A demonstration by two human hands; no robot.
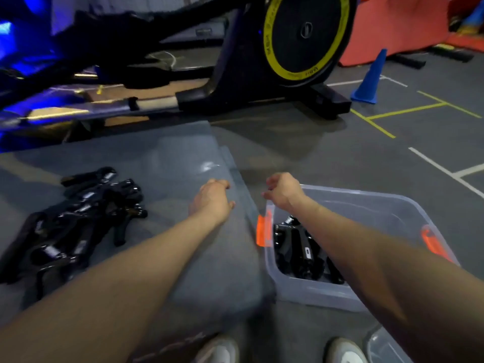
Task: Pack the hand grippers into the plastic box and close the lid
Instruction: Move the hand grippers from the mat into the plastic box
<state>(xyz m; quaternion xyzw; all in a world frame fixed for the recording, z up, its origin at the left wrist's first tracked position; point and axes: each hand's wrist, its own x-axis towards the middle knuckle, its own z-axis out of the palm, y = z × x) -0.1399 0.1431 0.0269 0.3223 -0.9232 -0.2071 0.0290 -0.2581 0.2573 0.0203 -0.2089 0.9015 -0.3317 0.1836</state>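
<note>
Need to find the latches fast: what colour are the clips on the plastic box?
Orange. The clips sit at opposite ends of the clear plastic box, best seen in the head view.

Little can be read. The yellow ring (272, 43) on the exercise bike's black wheel (306, 32) carries dark lettering, too blurred to make out. A round logo sits at the wheel's hub (306, 30), and a small white mark shows on a gripper (308, 252) in the box (314, 292); neither is legible.
</note>
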